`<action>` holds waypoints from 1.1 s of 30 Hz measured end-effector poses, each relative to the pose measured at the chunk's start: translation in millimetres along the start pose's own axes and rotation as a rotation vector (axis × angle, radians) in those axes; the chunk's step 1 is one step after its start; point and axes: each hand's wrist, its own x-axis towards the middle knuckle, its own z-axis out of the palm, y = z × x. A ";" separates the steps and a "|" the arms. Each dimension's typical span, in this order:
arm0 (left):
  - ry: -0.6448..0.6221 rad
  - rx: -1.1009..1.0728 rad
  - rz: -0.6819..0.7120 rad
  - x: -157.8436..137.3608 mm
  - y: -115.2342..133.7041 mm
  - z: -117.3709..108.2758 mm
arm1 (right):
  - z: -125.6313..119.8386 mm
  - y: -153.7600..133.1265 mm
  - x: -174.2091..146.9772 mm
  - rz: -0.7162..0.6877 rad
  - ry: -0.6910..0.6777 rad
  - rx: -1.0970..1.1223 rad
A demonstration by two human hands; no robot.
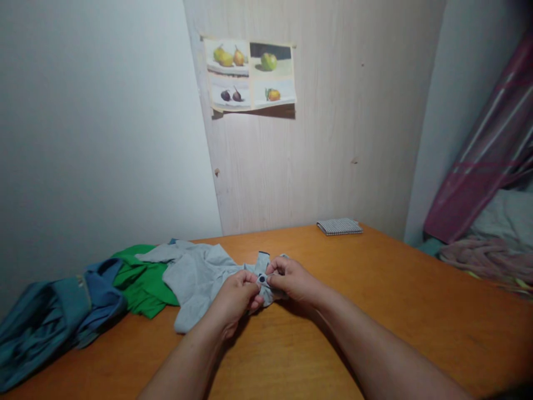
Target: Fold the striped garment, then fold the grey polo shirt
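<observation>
two bare forearms (375, 350) are seen at the bottom of the frame, angled inward toward the centre. just below the middle of the frame, a grey garment (197, 278) is held by both hands. one bunched part of it is pinched between thumb and fingers by the left hand (239, 291), and the part just beside is gripped in the same way by the right hand (291, 278). between the two thumbs a small dark disc (262, 279) is left showing, and above it a short grey strip (263, 261), edged in dark, is seen upright. the rest of the garment is spread loosely to the left of the hands, where a green garment (145, 283) is partly covered by it. at the lower left, crumpled blue-green clothing (50, 319) is laid against the green one. all are supported by an orange-brown table (395, 272). near its far edge, right of centre, a flat checked item (339, 226) is placed. at the upper centre, a sheet of fruit pictures (250, 75) is fixed to a wood-grained panel (325, 155).
</observation>
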 end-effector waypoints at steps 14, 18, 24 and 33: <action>0.029 0.114 0.082 -3.6 3.1 -2.5 | 2.4 3.6 -0.6 0.017 -0.006 -0.035; 0.138 0.247 0.207 0.3 -3.6 1.4 | 4.1 0.3 -3.5 0.002 -0.016 -0.011; 0.268 0.468 0.405 9.4 -11.9 0.2 | 8.8 0.4 -4.6 0.027 -0.010 0.040; 0.185 0.530 0.516 9.3 -12.5 -2.5 | 8.4 7.9 1.1 0.052 0.032 0.121</action>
